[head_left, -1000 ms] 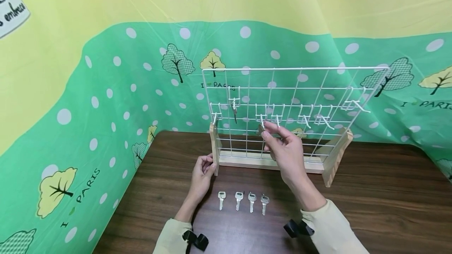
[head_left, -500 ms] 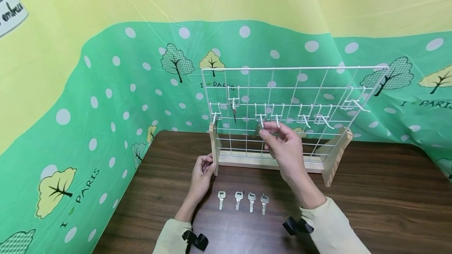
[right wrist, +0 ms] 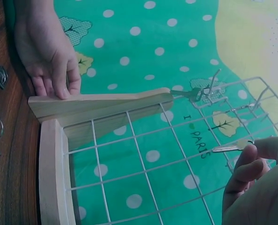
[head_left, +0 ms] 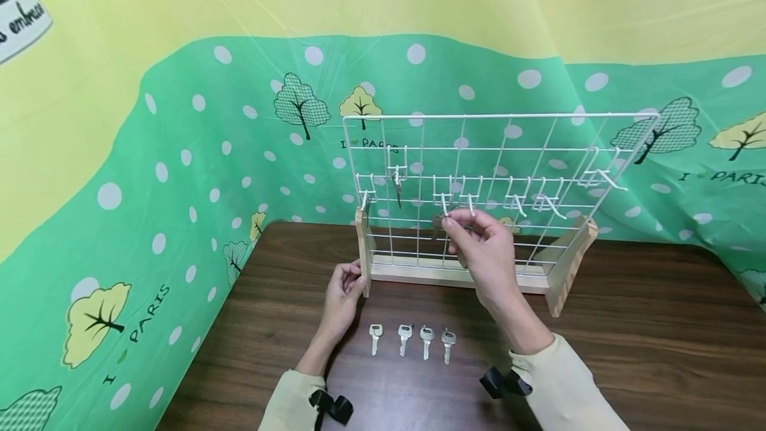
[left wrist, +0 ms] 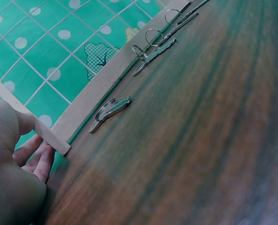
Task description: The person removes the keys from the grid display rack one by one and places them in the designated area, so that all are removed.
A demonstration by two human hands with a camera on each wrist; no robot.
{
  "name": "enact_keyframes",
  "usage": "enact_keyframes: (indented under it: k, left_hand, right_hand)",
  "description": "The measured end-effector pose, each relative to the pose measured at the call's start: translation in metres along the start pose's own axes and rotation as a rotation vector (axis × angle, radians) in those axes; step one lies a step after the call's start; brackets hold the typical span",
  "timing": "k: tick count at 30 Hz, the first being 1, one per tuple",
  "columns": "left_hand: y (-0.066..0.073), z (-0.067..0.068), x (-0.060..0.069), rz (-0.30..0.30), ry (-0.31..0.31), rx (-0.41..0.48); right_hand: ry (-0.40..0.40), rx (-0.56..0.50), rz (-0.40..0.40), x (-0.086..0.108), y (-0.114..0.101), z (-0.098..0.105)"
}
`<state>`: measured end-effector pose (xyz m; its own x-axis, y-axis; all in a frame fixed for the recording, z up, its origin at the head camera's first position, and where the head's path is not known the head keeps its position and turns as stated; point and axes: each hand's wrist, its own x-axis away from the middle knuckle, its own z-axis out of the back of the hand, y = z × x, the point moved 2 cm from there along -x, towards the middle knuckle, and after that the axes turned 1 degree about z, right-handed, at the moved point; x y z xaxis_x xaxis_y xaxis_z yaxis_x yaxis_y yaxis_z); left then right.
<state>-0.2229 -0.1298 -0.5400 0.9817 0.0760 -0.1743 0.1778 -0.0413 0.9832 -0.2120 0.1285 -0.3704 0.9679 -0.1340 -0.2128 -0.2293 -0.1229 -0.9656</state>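
Observation:
My right hand (head_left: 487,255) pinches a key (right wrist: 230,147) by its head between thumb and fingertips. This key is just below a hook (head_left: 444,203) in the middle of the white wire grid rack (head_left: 503,115); whether its ring touches the hook I cannot tell. My left hand (head_left: 341,301) grips the wooden left side panel (head_left: 362,251) of the rack near its foot. One key (head_left: 397,190) hangs on the upper left hook, and another key (right wrist: 186,93) hangs at the far left. Several loose keys (head_left: 405,340) lie in a row on the table before the rack.
More white hooks (head_left: 547,205) hang to the right of my right hand, one of them higher at the far right. The right wooden side panel (head_left: 571,268) stands on the brown table (head_left: 658,331). Behind is a green and yellow printed cloth (head_left: 239,118).
My right hand has lowered slightly at the middle hook, and more of the key shows beside the fingertips. The left hand keeps its place on the side panel.

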Motion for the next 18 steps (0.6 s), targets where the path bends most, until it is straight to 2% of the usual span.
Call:
enact_keyframes:
  k: [10,18]
  left_hand:
    - [-0.0012,0.0001,0.0005,-0.023,-0.005,-0.018]
    - [0.0003,-0.0005,0.0002,-0.001,-0.007,0.003]
  right_hand:
    - [0.016,0.012,-0.004,0.0031,-0.0034,0.0021]
    - [0.024,0.008,-0.006,0.0060,-0.0077,0.0018]
